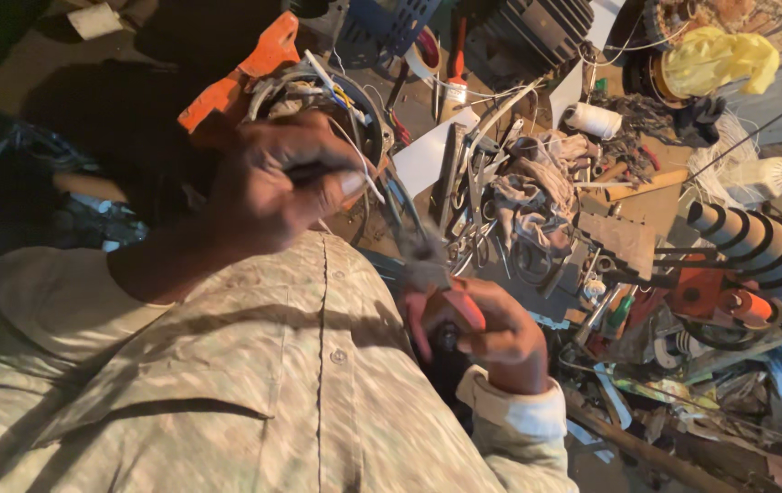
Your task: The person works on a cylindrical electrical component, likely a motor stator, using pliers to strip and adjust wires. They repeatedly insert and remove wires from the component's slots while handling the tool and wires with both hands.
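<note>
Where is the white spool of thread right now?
In the head view, the white spool of thread lies at upper right of the cluttered floor, just left of the yellow cloth and above the crumpled grey rag.

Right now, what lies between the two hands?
In the head view, only the person's pale shirt front lies between the left hand on the motor wires and the right hand holding red-handled pliers.

Warm, dim yellowish light, brightest at the upper right over the cluttered desk (628,210). Upper left corner sinks into deep shadow. Left hand (272,187) and right hand (487,333) smeared by motion blur, pliers tip too. Slight wide-angle stretch at the edges; no glare.
</note>
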The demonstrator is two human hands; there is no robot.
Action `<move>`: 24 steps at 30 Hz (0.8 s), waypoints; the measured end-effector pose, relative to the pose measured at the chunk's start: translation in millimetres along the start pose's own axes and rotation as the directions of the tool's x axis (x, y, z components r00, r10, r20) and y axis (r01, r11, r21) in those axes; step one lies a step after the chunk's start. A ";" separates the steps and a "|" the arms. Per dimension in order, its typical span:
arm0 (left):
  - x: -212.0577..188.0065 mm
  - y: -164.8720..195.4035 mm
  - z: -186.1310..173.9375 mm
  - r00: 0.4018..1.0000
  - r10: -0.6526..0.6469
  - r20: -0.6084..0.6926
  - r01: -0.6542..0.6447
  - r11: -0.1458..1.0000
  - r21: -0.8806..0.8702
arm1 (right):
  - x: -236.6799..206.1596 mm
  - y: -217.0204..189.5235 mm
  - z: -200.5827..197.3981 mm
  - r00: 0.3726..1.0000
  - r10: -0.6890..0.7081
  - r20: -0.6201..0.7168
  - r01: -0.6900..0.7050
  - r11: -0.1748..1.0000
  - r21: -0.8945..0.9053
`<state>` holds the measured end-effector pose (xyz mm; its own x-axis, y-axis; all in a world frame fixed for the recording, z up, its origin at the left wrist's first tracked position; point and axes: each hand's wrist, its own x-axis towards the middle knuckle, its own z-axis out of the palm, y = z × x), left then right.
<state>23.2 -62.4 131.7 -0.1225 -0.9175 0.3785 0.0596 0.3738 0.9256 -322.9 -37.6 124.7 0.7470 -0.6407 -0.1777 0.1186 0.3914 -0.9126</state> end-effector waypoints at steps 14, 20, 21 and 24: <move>-3.8 3.8 5.0 0.991 -0.130 -0.020 0.126 0.985 -0.121 | 36.9 -33.9 73.4 0.746 -0.666 -0.015 -0.307 -0.325 -0.895; -3.6 4.0 3.2 0.998 -0.050 -0.037 0.050 0.999 0.004 | 36.5 -29.4 69.8 0.716 -0.693 0.077 -0.323 -0.428 -0.844; -3.3 3.8 3.9 0.995 -0.092 -0.029 0.090 0.994 -0.062 | 37.2 -28.6 68.6 0.711 -0.699 0.082 -0.326 -0.431 -0.842; -2.4 3.9 5.3 0.994 -0.105 -0.033 0.102 0.992 -0.076 | 40.5 -27.0 66.7 0.682 -0.720 0.125 -0.307 -0.438 -0.845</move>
<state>18.4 -58.0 134.4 -0.0951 -0.9556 0.2789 0.1220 0.2668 0.9560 -252.3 -30.1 166.8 0.5059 -0.6365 0.5821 -0.8343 -0.5325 0.1427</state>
